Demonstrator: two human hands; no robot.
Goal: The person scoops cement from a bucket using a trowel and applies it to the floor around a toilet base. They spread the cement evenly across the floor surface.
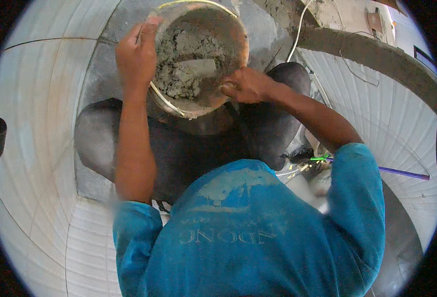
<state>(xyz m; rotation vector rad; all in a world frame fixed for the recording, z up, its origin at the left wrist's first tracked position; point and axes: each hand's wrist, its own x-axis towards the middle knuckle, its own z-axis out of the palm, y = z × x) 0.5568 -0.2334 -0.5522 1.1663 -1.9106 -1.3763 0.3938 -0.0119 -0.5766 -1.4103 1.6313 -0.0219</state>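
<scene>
Between my dark-trousered knees stands a round bucket (245, 42) with a worn orange-brown rim and a pale yellow band or cord round it. Lumpy grey mortar (186, 44) partly fills it. My left hand (138, 57) is closed at the bucket's left rim, thumb and fingers pinched over the edge. Inside the right rim, my right hand (248, 85) is closed round the handle of what looks like a trowel. The flat grey trowel blade (202, 66) lies in the mortar, smeared with it; my fingers hide the handle.
Large pale tiles (45, 74) rise along the left. A curved grey concrete edge (377, 54) and white ribbed panels (377, 114) are at the right. A white cable (297, 32) runs behind the bucket. A purple stick (404, 173) lies beyond my right elbow.
</scene>
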